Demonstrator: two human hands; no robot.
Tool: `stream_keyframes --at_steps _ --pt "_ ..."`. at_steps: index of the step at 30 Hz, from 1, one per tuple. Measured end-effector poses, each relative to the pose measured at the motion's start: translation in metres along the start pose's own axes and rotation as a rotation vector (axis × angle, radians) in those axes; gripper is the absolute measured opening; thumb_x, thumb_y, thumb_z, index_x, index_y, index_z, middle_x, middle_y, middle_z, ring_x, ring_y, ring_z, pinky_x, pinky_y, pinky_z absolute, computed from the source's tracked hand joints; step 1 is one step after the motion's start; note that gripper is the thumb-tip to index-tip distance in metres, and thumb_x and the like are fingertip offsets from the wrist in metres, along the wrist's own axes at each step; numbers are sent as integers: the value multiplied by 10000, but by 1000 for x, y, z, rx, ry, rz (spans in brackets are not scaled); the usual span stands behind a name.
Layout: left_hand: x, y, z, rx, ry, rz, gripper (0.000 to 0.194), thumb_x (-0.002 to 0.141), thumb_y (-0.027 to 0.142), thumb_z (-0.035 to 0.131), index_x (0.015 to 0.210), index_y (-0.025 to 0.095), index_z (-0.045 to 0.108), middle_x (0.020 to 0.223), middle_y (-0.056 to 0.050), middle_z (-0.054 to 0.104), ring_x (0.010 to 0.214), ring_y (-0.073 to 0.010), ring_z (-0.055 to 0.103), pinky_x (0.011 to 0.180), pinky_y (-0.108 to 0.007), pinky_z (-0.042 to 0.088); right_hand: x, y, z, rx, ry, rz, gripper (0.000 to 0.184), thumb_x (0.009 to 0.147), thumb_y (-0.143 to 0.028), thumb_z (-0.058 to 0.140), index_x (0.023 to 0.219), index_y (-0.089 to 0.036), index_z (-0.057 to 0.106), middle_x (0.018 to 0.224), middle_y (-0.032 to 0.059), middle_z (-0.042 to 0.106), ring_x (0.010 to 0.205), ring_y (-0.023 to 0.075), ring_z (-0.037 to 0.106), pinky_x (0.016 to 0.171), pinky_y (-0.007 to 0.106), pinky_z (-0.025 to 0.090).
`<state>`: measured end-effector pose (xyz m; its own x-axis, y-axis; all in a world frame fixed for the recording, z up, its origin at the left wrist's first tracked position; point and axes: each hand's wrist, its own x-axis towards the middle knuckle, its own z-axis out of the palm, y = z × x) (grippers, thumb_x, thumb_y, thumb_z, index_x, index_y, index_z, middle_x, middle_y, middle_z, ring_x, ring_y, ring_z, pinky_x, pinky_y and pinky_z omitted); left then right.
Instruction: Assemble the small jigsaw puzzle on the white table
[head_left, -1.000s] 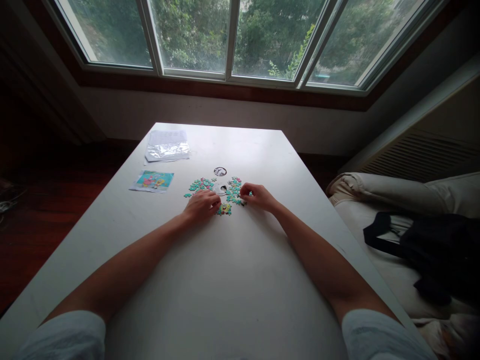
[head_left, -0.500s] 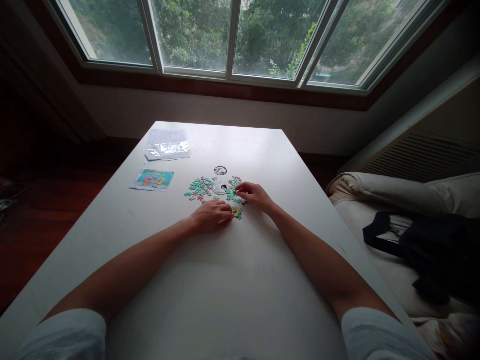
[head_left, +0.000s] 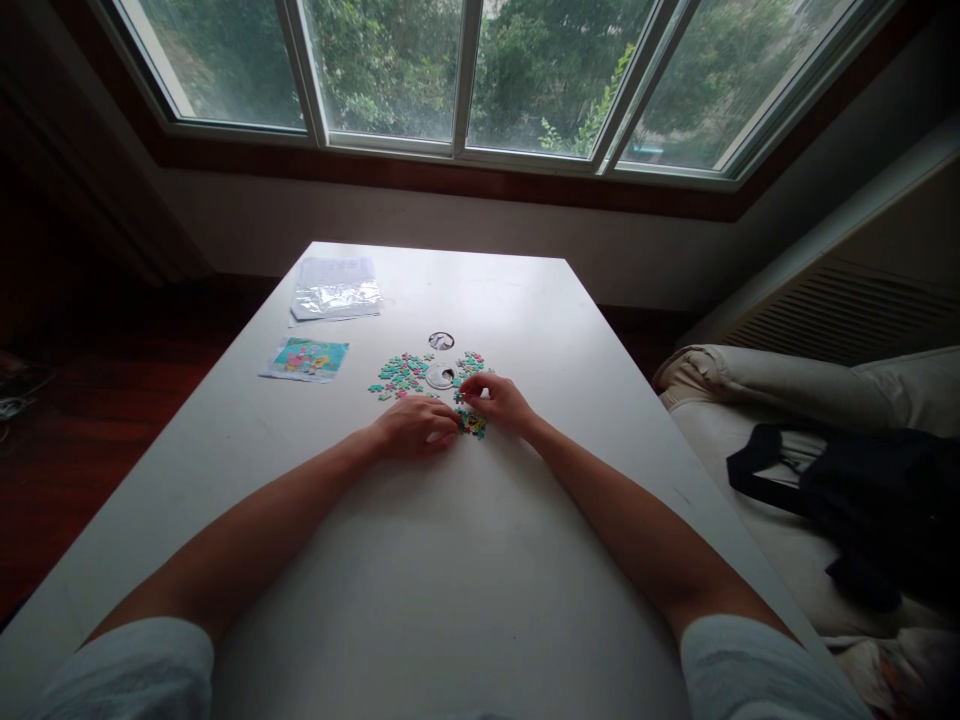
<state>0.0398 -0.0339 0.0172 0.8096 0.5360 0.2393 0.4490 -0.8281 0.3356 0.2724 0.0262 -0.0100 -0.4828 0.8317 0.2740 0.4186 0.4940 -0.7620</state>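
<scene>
My right hand (head_left: 501, 402) pinches a small puzzle piece (head_left: 460, 396) between thumb and fingertips, just above a joined patch of jigsaw puzzle (head_left: 473, 423) with yellow in it. On the left side of that patch rests my left hand (head_left: 418, 427), fingers curled, their tips at its edge; whether they hold a piece is hidden. Loose puzzle pieces (head_left: 403, 374), mostly teal with some pink, lie scattered beyond my left hand. More loose pieces (head_left: 471, 362) lie beyond my right hand. Between the two piles sits a round whitish ring-shaped object (head_left: 437, 377).
A small round dark-and-white disc (head_left: 441, 341) lies farther back on the white table (head_left: 480, 580). To the left are a colourful cartoon picture sheet (head_left: 306, 360) and a clear plastic bag with papers (head_left: 335, 289). A sofa (head_left: 757, 385) with a black bag (head_left: 885, 490) stands at right.
My right hand has moved left and nearer from the right pile to the joined patch, with a piece in its fingertips. My left hand has shifted slightly left, showing more of the patch.
</scene>
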Motion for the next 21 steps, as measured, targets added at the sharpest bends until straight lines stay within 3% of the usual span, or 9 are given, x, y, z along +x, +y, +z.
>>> stream_keyframes --at_steps 21 --pt "2 13 0 32 66 -35 255 924 339 514 801 249 718 859 -66 746 853 -204 699 799 -327 533 -6 -12 13 -235 -61 -122 102 844 -145 696 886 -232 728 813 4 715 849 190 576 859 326 406"
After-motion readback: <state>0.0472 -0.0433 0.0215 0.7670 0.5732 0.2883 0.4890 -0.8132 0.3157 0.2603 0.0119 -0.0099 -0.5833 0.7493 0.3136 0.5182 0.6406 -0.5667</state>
